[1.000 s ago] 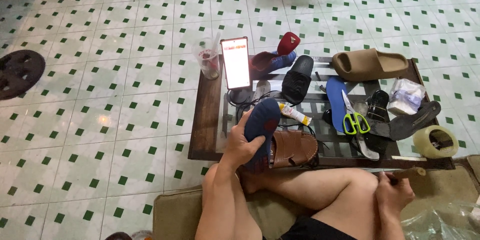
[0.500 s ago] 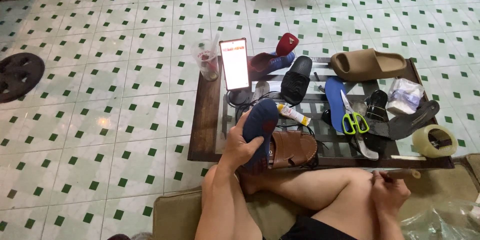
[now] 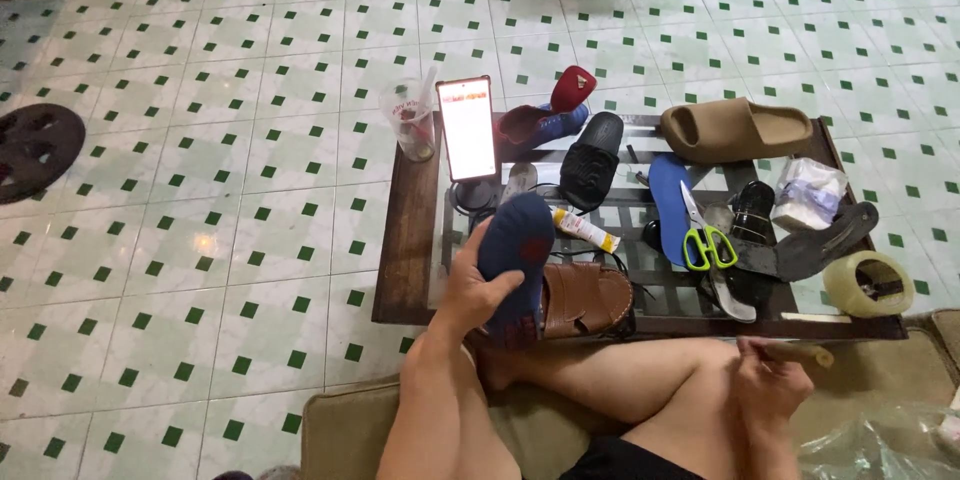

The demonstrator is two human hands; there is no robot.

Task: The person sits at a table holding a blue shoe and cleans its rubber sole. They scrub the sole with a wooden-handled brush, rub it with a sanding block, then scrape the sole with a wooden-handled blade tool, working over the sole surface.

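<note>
- Left hand (image 3: pixel 478 285) reaches forward, fingers clamped around a dark blue shoe (image 3: pixel 514 255), its sole turned upward.
- Right hand (image 3: pixel 770 390) rests at the knee, closed on a thin stick (image 3: pixel 800 351).

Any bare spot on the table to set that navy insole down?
Bare wood strip along the table's left edge, below the plastic cup. Crowded from the phone rightward: sandals, scissors, tape roll.
</note>
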